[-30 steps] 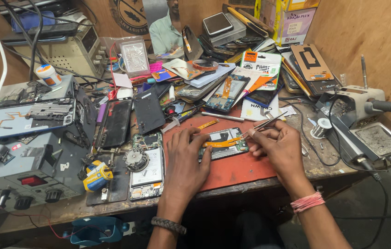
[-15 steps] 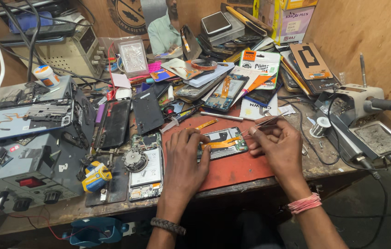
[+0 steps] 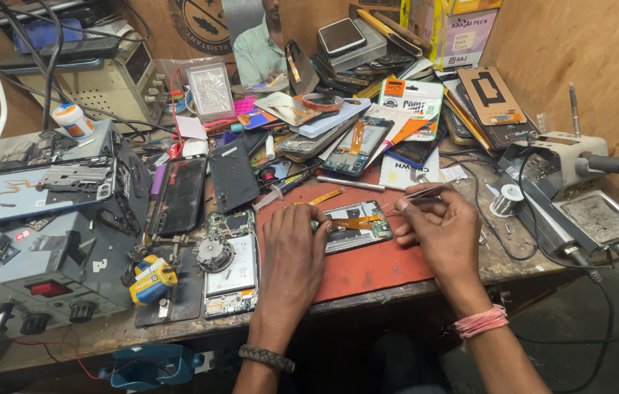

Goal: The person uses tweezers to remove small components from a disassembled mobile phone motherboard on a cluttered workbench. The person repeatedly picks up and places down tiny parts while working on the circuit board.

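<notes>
My right hand (image 3: 437, 230) pinches slim tweezers (image 3: 415, 195) between thumb and forefinger, wrist bent, tips angled toward the opened phone (image 3: 353, 228). My left hand (image 3: 295, 252) lies palm-down, fingers curled, steadying that phone's left end on the red mat (image 3: 375, 266).

The mat (image 3: 368, 266) is red. The opened phone (image 3: 353, 228) shows green board and an orange ribbon. The wrist thread (image 3: 481, 322) is pink and white, the bracelet (image 3: 265, 357) dark braided. The tape measure (image 3: 150, 277) is yellow and blue, the box (image 3: 28, 281) grey.
</notes>
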